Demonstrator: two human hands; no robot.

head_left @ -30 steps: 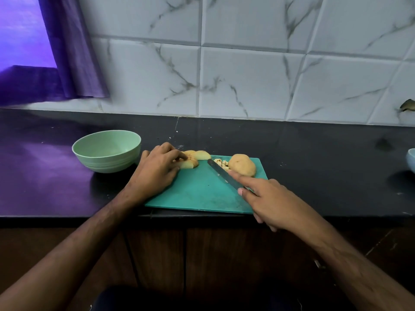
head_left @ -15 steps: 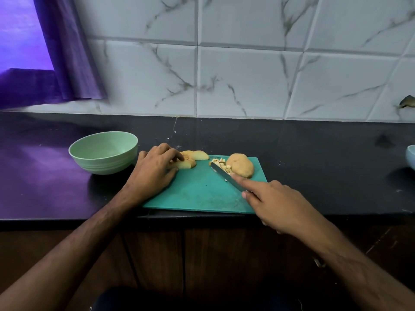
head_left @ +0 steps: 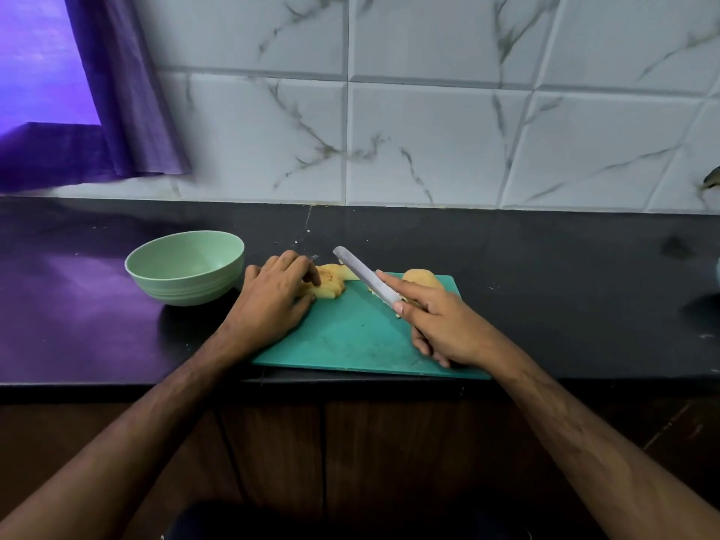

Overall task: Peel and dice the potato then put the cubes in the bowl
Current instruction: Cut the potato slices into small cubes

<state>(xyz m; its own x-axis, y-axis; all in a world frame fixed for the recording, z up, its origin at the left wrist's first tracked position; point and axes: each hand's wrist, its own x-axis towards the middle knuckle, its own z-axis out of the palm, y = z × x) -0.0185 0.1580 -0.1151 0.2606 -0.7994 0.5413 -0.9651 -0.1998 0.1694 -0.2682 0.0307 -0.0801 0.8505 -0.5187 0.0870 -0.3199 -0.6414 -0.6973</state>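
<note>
A teal cutting board (head_left: 350, 341) lies on the black counter. At its far left corner, peeled potato slices (head_left: 331, 284) sit under the curled fingers of my left hand (head_left: 272, 302), which holds them down. My right hand (head_left: 440, 325) grips a knife (head_left: 364, 276) by the handle, index finger along the spine, blade raised and pointing far-left toward the slices. A larger potato piece (head_left: 422, 280) lies at the board's far right, partly hidden by my right hand, with a few small cubes beside it. The pale green bowl (head_left: 185, 267) stands left of the board.
A marble-tiled wall runs behind the black counter (head_left: 565, 290). A purple curtain (head_left: 128, 111) hangs at the back left. A pale dish edge (head_left: 717, 272) shows at the far right. Wooden cabinet doors lie below the counter's front edge.
My right hand has lifted the knife off the board and swung its blade left, from beside the cubes toward the slices. My left hand stays on the slices.
</note>
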